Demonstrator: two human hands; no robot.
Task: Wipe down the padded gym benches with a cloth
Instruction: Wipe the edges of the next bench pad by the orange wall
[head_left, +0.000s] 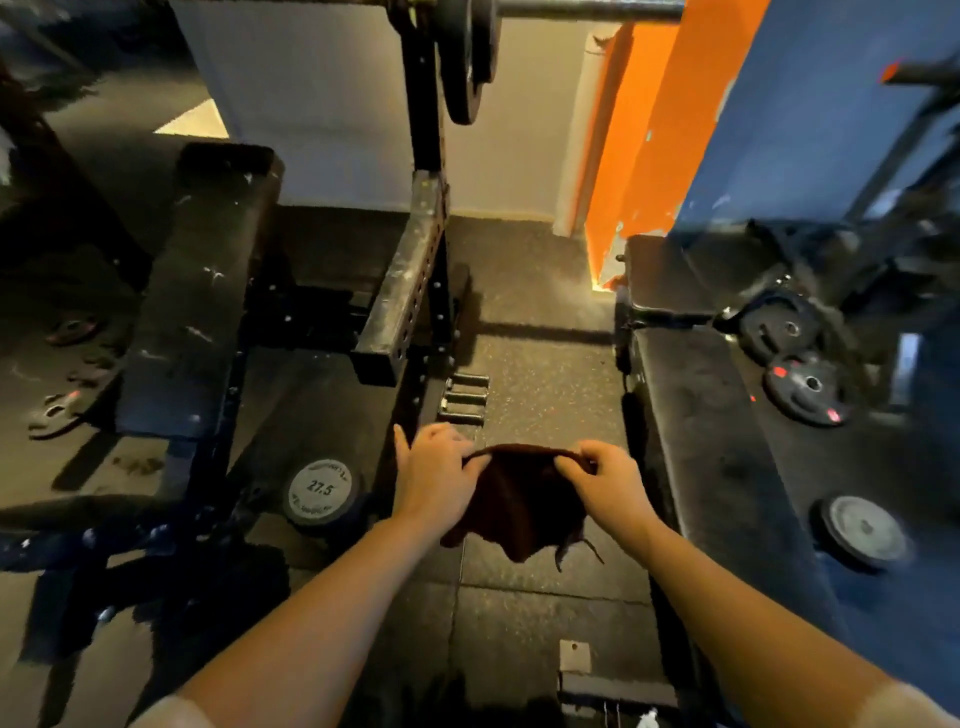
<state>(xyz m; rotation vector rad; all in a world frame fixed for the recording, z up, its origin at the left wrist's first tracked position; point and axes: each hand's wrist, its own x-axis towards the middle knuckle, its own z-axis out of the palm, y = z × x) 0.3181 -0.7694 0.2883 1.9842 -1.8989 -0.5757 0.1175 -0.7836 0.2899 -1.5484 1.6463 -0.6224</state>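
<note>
Head view looks down on a gym floor (540, 322) of dark speckled rubber, with two padded benches on it. One bench (197, 291) runs from nine toward eleven o'clock, its black pad scuffed with pale marks. Another bench (717, 441) runs along the three o'clock side, dusty grey on top, well apart from the first. Between them stands a rack (415, 270) with a loaded barbell (587, 9) at twelve o'clock. Weight plates (808, 389) lie on the floor at three o'clock, and a dumbbell (319, 491) marked 27.5 sits at eight o'clock.

Near the centre, slightly toward six o'clock, a dark cloth (519, 504) hangs in the air over the floor, touching neither bench. Left hand (436, 478) and right hand (608, 486) each pinch its top edge, a short way apart, so the cloth sags between them — it looks as if it is being spread or folded, and no wiping is under way.

Risks from here, as I judge them: loose threads trail from the lower edge and could snag on the rack's bolts; a light pinch could let the cloth drop onto the gritty floor, carrying dirt to the pads; and a step toward either bench could meet the dumbbell — it sits close to the feet's path.
</note>
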